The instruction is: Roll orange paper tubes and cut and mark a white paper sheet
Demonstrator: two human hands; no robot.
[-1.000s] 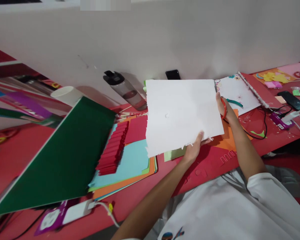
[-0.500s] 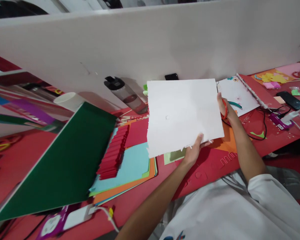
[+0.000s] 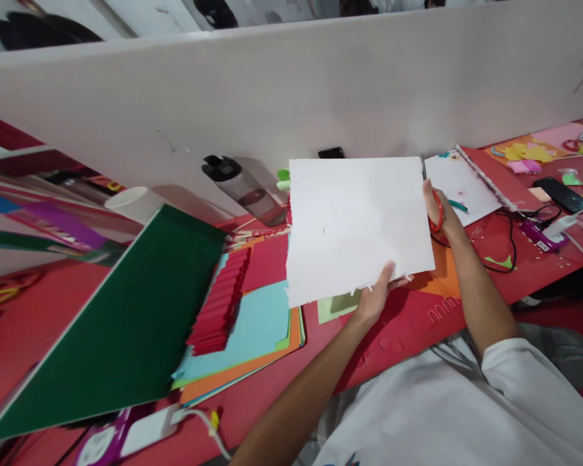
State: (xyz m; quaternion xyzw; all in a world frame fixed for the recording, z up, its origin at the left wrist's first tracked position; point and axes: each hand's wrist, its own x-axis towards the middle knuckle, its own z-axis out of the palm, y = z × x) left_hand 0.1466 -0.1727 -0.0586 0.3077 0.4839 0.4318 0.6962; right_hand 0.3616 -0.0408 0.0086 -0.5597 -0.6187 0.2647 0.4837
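Note:
A white board (image 3: 357,220) with ragged left and lower edges is held up above the red table. My left hand (image 3: 376,294) grips its lower edge, thumb on the face and fingers behind. At the board's right edge my right hand (image 3: 442,210) is closed round orange-handled scissors (image 3: 436,217). Their dark blade points up along that edge near the top corner; whether it touches the board I cannot tell. Under the board lie a light green sheet (image 3: 337,307) and orange paper (image 3: 440,268).
A green board (image 3: 121,330) leans at the left beside stacked coloured paper (image 3: 262,320) with folded red strips (image 3: 221,304) on it. Behind stand a bottle (image 3: 245,191) and a white partition (image 3: 272,97). A power strip (image 3: 544,234), cables and a phone (image 3: 563,194) lie right.
The scissors' blade now shows above my right hand at the board's right edge, where it was mostly hidden before. Both hands keep nearly the same place; the view has shifted slightly.

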